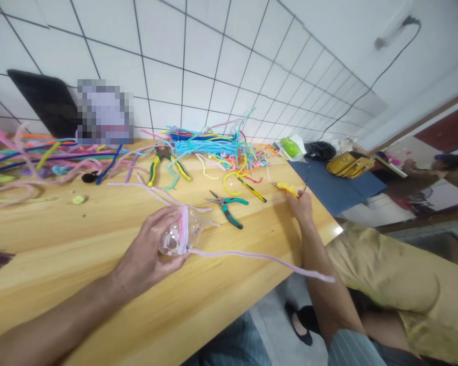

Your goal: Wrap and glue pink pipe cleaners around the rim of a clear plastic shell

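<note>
My left hand (147,254) is wrapped round a clear plastic ball (194,229) low over the wooden table. A pink and lilac band of pipe cleaner (183,229) circles the ball, and a long lilac pipe cleaner (259,255) trails from it to the right. Further lilac ends stick out behind the ball. At the table's right side, my right hand (302,207) is closed on a yellow hot glue gun (288,188), whose nozzle points left. Between the two hands lie needle-nose pliers (227,207) with green handles and a yellow craft knife (253,190).
Yellow-green pliers (154,169) lie before a blue bundle of pipe cleaners (206,147) near the tiled wall. Loose pipe cleaners (41,165) and a dark tablet (48,101) are at left. A yellow bag (350,165) rests beyond the right edge, where another person's tan-clad leg (389,269) shows.
</note>
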A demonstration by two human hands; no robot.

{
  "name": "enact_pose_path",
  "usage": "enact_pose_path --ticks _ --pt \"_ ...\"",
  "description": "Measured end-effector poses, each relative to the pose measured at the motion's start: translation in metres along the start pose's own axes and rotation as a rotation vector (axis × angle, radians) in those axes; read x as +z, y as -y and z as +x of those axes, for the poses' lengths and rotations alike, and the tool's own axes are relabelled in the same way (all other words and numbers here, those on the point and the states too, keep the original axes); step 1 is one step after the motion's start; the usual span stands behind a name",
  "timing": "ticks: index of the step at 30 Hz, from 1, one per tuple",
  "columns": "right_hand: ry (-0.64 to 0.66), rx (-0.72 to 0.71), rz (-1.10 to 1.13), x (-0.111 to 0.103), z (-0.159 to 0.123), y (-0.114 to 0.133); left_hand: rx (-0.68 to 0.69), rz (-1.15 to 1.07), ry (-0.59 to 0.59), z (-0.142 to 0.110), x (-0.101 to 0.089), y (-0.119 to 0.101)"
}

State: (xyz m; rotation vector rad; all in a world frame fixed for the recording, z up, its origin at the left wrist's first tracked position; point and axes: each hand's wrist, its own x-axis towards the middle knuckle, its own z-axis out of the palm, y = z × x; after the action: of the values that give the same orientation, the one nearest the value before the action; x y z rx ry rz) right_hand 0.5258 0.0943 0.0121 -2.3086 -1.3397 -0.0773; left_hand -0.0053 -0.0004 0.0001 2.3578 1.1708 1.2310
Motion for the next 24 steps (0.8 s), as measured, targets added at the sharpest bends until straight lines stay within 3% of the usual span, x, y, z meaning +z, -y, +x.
enact_pose_path --ticks 8,15,20,24 --pt "0.116 0.068 -0.013 -0.008 0.034 0.009 -0.005 -0.030 0.037 0.000 0.001 0.000" --pt "0.120 -0.105 0.262 -0.035 0.015 0.028 0.038 -0.085 -0.008 0.003 0.002 -0.004" --pt "0.334 -0.249 0.466 -0.052 -0.021 0.066 0.030 -0.100 -0.003 0.007 0.001 -0.006" --pt "0.630 -0.339 0.652 -0.062 -0.057 0.108 0.022 -0.125 -0.022 0.008 0.002 -0.006"
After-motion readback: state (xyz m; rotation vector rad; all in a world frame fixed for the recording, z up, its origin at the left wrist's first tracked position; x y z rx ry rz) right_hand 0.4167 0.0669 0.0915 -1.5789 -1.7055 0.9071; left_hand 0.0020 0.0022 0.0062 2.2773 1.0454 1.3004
